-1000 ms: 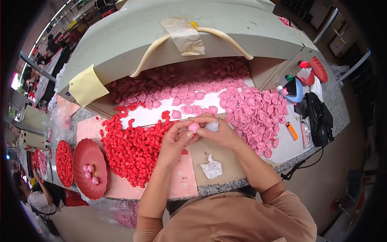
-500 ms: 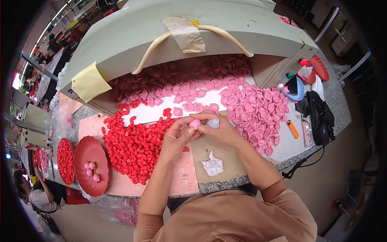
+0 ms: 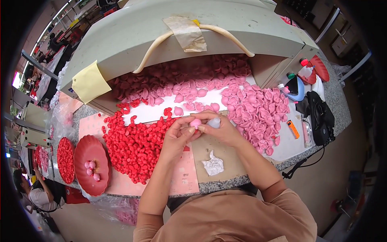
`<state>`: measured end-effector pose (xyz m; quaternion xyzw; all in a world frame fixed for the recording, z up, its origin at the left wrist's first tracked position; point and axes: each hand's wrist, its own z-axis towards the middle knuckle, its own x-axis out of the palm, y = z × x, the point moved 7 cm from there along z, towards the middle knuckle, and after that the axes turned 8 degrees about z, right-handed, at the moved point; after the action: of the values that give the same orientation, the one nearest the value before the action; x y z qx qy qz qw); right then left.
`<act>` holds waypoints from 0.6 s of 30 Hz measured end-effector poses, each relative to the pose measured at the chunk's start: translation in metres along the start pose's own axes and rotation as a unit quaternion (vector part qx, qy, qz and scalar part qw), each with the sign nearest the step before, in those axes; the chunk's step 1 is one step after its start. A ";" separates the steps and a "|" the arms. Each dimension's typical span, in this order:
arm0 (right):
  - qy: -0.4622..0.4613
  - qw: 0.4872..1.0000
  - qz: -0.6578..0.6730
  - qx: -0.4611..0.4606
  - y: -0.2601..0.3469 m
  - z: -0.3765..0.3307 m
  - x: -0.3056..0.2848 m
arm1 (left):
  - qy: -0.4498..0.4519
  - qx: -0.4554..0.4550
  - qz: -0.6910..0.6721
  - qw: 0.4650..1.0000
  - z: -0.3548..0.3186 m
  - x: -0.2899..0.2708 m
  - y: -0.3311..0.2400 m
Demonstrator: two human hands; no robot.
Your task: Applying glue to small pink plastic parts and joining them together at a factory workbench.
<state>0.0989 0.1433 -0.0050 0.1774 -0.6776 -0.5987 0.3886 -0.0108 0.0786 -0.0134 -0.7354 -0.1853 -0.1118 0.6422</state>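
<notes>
Between my two hands sits a small round pink piece point(image 3: 196, 123), with a bit of red showing just under it. My left hand point(image 3: 177, 134) is closed, thumb and fingers pinching the pink piece from its left side. From the other side the fingertips of my right hand point(image 3: 225, 131) press against the same piece. A translucent whitish object point(image 3: 213, 123) rests in the right hand too; its kind is unclear. Left of my hands spreads a heap of small glossy red pieces point(image 3: 139, 149). To the right lies a pile of pink petal-like pieces point(image 3: 256, 115).
A grey hooded box point(image 3: 133, 40) arches over more pink pieces. Crumpled white tissue point(image 3: 213, 164) lies near the table edge. At left are a red scalloped tray point(image 3: 93, 151) and a dish of red pieces point(image 3: 65, 161); at right, an orange lighter point(image 3: 293, 129) and black bag point(image 3: 320, 117).
</notes>
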 end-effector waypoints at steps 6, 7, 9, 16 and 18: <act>-0.001 1.000 0.012 0.002 -0.001 0.000 0.000 | -0.004 0.012 -0.001 1.000 0.000 0.000 -0.001; -0.001 1.000 0.012 0.002 -0.001 0.000 0.000 | -0.005 0.012 -0.002 1.000 0.000 0.000 -0.001; 0.000 1.000 0.009 0.003 0.001 0.000 0.001 | -0.003 0.018 -0.002 1.000 0.000 0.000 -0.001; -0.005 1.000 0.017 0.007 -0.002 0.000 0.000 | -0.004 0.004 0.004 1.000 0.000 0.000 0.000; -0.004 1.000 0.024 0.010 -0.001 -0.001 0.001 | -0.005 0.001 0.006 1.000 0.000 0.000 0.000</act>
<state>0.0986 0.1419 -0.0056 0.1629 -0.6892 -0.5829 0.3985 -0.0109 0.0781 -0.0133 -0.7363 -0.1844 -0.1043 0.6427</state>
